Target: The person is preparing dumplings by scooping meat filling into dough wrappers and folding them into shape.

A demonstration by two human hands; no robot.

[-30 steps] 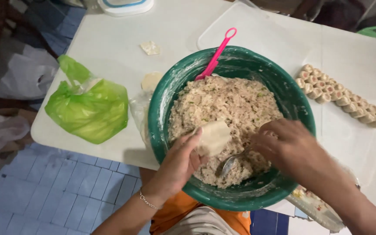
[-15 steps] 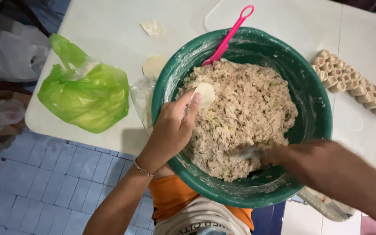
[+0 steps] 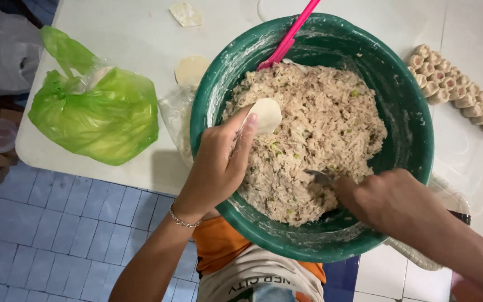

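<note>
A large green bowl (image 3: pixel 409 106) sits on a white table and is full of a pale minced filling (image 3: pixel 314 128) with green flecks. My left hand (image 3: pixel 216 165) is over the bowl's left rim and holds a small round dough wrapper (image 3: pixel 265 114) between its fingers. My right hand (image 3: pixel 389 201) grips a metal spoon (image 3: pixel 321 177) whose tip is dug into the filling at the lower middle of the bowl. A pink spatula (image 3: pixel 289 36) leans on the bowl's far rim.
A green plastic bag (image 3: pixel 99 112) lies left of the bowl. Round wrappers (image 3: pixel 191 70) rest beside a clear bag (image 3: pixel 175 120). Rows of shaped dumplings (image 3: pixel 459 92) line a white tray (image 3: pixel 476 162) at right. Blue tiled floor (image 3: pixel 57 240) shows below the table edge.
My left hand has lifted the wrapper from the filling's lower middle to the bowl's upper left. My right hand has drawn back to the right, the spoon still in the filling.
</note>
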